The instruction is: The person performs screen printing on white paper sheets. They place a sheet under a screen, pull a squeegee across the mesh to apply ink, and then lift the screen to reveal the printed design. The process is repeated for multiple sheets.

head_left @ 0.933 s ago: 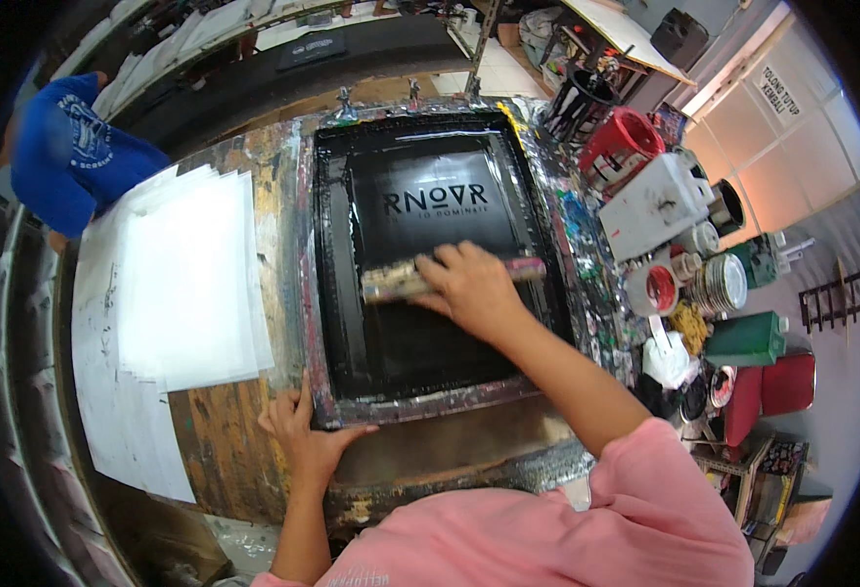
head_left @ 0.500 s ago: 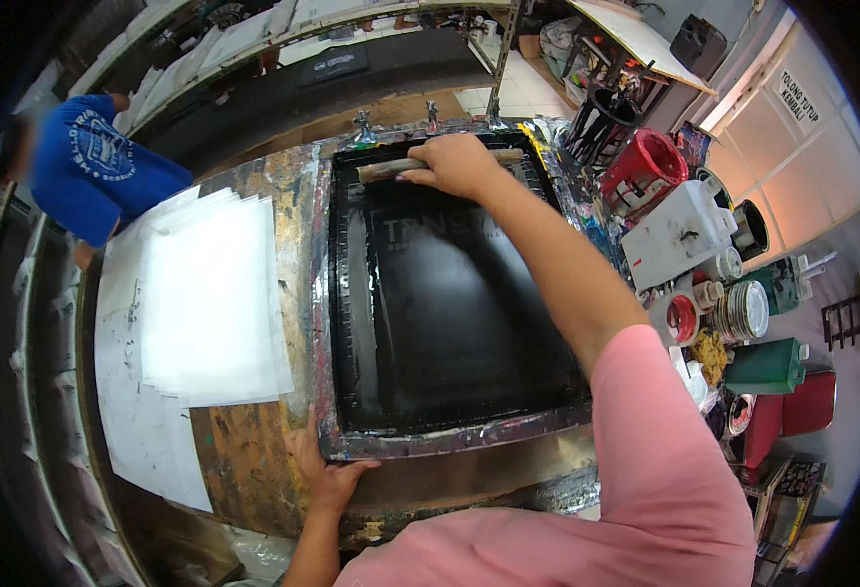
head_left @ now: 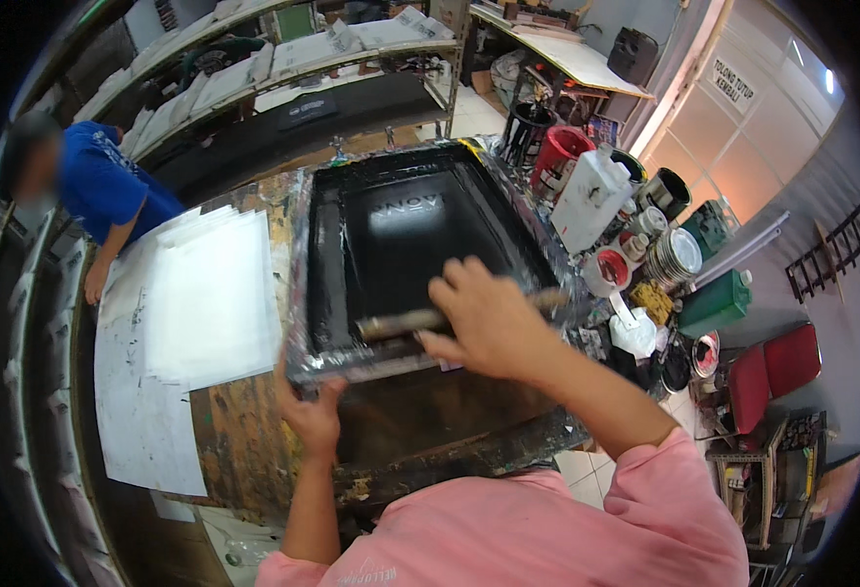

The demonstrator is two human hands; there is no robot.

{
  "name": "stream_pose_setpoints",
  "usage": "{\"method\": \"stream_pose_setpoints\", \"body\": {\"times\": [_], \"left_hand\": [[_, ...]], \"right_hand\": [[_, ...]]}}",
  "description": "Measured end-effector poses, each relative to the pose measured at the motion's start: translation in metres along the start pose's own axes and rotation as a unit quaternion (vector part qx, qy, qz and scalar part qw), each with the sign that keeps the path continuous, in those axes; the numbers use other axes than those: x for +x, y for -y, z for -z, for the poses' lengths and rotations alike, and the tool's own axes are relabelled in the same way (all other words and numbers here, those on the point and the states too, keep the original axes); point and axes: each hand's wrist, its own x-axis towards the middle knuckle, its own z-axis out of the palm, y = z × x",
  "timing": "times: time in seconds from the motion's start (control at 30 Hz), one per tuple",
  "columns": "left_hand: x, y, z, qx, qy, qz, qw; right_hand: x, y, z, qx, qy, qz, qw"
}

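A screen printing frame point(head_left: 352, 370) with a black inked mesh lies before me on the stained worktable point(head_left: 244, 430). Across the near end of its mesh rests a squeegee point(head_left: 401, 324) with a worn, ink-marked handle. My right hand point(head_left: 489, 318) is closed over the handle from above, hiding its middle. Pale lettering shows faintly through the dark mesh at the far end. At the frame's near left corner, my left hand point(head_left: 310, 411) grips the rim, its thumb by the front edge and its fingers partly hidden along the side.
Left of the frame sits a stack of white sheets point(head_left: 210, 293). Beyond it a person in a blue shirt point(head_left: 107, 186) stands at the table edge. Ink tubs, a white jug point(head_left: 591, 201) and a green can point(head_left: 716, 303) crowd the right side. Racks point(head_left: 352, 49) line the back.
My right hand has drawn the squeegee from the far end of the mesh to the near end. My left hand stays at the frame's corner. The head view has shifted.
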Motion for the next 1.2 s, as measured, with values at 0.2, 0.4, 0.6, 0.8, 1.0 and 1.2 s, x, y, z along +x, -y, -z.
{"method": "stream_pose_setpoints", "body": {"times": [0.2,0.4,0.6,0.8,1.0,1.2], "left_hand": [[0.123,-0.033,-0.04,-0.172,-0.133,-0.142,0.966],[0.211,0.107,-0.124,0.103,0.126,0.041,0.986],[0.244,0.184,-0.172,0.286,0.072,-0.265,0.918],[0.261,0.138,-0.125,0.08,0.14,-0.083,0.983],[0.187,0.145,0.041,0.179,-0.05,0.023,0.982],[0.101,0.211,0.231,0.244,-0.185,0.007,0.952]], "right_hand": [[0.113,-0.016,0.086,-0.117,-0.225,0.039,0.966],[0.16,-0.02,0.119,-0.142,-0.263,0.026,0.954],[0.17,-0.026,0.148,-0.092,-0.155,0.018,0.983],[0.176,-0.024,0.163,-0.065,-0.113,0.02,0.991],[0.169,-0.016,0.134,-0.115,-0.218,0.03,0.969],[0.135,-0.025,0.09,-0.114,-0.294,0.041,0.948]]}}
